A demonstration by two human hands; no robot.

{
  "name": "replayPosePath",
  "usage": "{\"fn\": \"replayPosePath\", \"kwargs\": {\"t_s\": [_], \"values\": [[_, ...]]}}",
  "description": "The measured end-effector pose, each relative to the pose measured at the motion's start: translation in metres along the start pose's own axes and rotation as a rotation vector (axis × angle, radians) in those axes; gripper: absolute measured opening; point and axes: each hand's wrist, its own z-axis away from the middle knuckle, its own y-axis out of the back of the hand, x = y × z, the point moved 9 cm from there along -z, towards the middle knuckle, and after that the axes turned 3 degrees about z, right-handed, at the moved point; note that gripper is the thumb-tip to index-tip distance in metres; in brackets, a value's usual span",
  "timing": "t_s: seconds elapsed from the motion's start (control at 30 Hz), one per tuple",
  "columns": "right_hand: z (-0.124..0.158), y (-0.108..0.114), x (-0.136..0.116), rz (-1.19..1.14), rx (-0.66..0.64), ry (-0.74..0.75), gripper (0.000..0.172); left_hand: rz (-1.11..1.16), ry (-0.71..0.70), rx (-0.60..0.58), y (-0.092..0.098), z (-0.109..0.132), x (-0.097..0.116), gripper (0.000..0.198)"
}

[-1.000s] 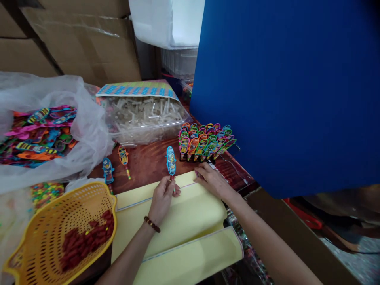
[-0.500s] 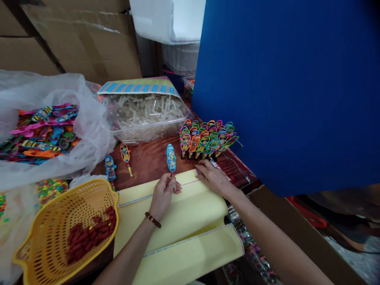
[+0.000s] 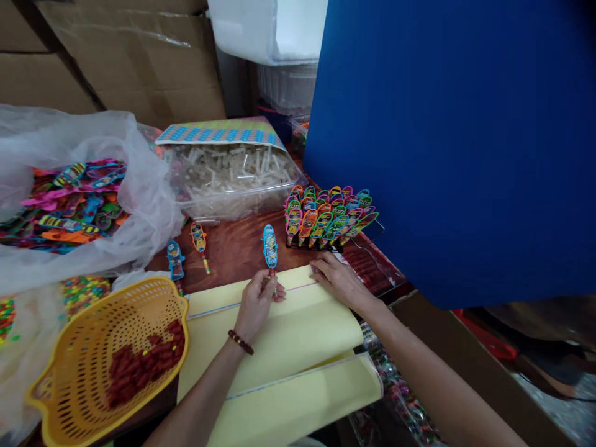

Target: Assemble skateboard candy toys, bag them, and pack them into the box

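Room runs between the clear tub [image 3: 251, 202] and yellow sheet [image 3: 298, 326], blocked rightward by the rack [image 3: 302, 246].

Dim, soft light; dark upper-right corner.

Toy skateboards [image 3: 322, 226]: printing too small to read; no legible text.

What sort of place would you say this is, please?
Probably a toy assembly or packing workshop: the left hand holds a blue skateboard toy, similar toys stand upright in rows, and loose skateboard-shaped pieces lie heaped in a whitish plastic bag.
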Motion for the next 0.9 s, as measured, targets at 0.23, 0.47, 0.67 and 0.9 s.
{"fn": "replayPosePath", "kwargs": {"t_s": [0.23,0.47,0.67,0.9], "values": [[0.010,-0.001,0.003,-0.057,0.095,0.062,0.030,0.019,0.010,0.017,0.001,0.001,0.001,0.036],[0.021,0.018,0.022,-0.496,0.223,0.020,0.020,0.054,0.049,0.027,0.001,0.004,0.004,0.041],[0.045,0.030,0.079,-1.079,0.530,-0.458,0.022,0.161,0.090,-0.008,0.005,0.000,0.009,0.043],[0.007,0.082,-0.029,-0.742,0.170,-0.006,0.014,-0.019,0.005,-0.040,0.021,0.024,0.037,0.033]]}}
